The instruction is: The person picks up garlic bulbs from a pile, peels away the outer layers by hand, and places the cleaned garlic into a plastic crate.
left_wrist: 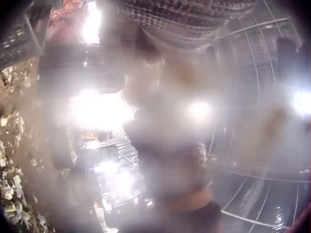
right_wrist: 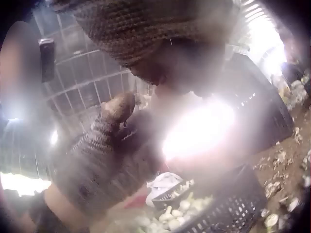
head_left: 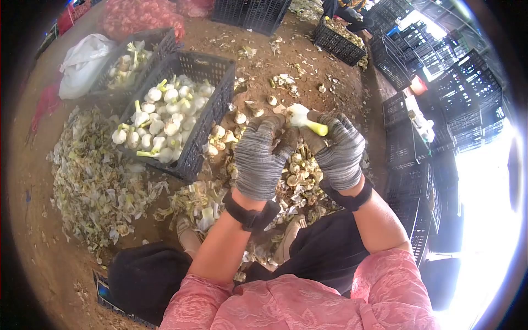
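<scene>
Between my two hands is a white garlic bulb [head_left: 297, 114] with a short green stem slanting down to the right. My left hand [head_left: 257, 157], in a grey knitted glove with bare fingertips, pinches the bulb's left side. The gloved right hand [head_left: 341, 148] pinches it on the right, near the stem. Below them lies a heap of untrimmed garlic bulbs [head_left: 300, 173] among peelings. Glare and haze blur both wrist views; the right wrist view shows the left glove [right_wrist: 97, 155] across from the right one [right_wrist: 141, 36].
At left, a black crate [head_left: 206, 118] holds cleaned garlic, beside a second crate [head_left: 157, 41] and a white sack [head_left: 85, 66]. A large pile of peelings [head_left: 104, 176] covers the left ground. Stacked black crates [head_left: 410, 148] line the right. Another person [head_left: 349, 14] sits far back.
</scene>
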A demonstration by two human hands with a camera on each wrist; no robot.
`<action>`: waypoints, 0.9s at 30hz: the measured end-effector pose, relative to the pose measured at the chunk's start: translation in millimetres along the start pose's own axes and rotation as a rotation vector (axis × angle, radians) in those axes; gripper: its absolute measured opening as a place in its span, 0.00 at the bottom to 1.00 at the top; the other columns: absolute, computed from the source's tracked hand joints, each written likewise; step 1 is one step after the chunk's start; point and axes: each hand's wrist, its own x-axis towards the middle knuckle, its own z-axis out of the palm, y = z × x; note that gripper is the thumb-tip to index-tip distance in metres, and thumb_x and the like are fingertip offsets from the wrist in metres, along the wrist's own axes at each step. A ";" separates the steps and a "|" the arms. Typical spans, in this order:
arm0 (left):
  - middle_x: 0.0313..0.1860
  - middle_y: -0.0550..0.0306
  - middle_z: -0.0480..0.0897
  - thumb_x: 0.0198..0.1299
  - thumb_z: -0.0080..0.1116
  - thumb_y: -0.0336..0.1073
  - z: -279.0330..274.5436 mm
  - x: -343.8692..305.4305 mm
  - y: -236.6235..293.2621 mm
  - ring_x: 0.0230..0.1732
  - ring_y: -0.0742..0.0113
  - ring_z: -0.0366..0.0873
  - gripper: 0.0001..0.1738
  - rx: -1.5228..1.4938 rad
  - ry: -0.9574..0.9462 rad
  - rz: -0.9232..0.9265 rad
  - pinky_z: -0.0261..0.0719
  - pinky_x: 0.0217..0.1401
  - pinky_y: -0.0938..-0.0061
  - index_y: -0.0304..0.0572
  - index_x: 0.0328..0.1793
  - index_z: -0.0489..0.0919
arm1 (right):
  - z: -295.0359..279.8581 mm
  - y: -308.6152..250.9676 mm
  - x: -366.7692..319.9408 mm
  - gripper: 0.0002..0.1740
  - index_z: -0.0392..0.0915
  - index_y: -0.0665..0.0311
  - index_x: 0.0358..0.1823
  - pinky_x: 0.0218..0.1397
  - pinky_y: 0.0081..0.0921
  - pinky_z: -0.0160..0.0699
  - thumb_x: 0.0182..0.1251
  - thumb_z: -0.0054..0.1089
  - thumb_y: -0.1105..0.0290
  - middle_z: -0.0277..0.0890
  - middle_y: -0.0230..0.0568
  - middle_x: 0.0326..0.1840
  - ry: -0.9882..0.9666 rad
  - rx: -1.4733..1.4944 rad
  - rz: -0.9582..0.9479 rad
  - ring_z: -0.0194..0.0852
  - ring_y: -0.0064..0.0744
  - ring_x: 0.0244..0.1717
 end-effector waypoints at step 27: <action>0.35 0.59 0.81 0.53 0.62 0.38 -10.7 5.2 -20.2 0.36 0.75 0.76 0.15 -0.384 -0.134 -0.473 0.75 0.41 0.79 0.35 0.43 0.79 | 7.6 7.9 0.2 0.16 0.79 0.62 0.41 0.34 0.26 0.75 0.46 0.64 0.75 0.75 0.43 0.32 -0.119 -0.019 -0.114 0.75 0.40 0.30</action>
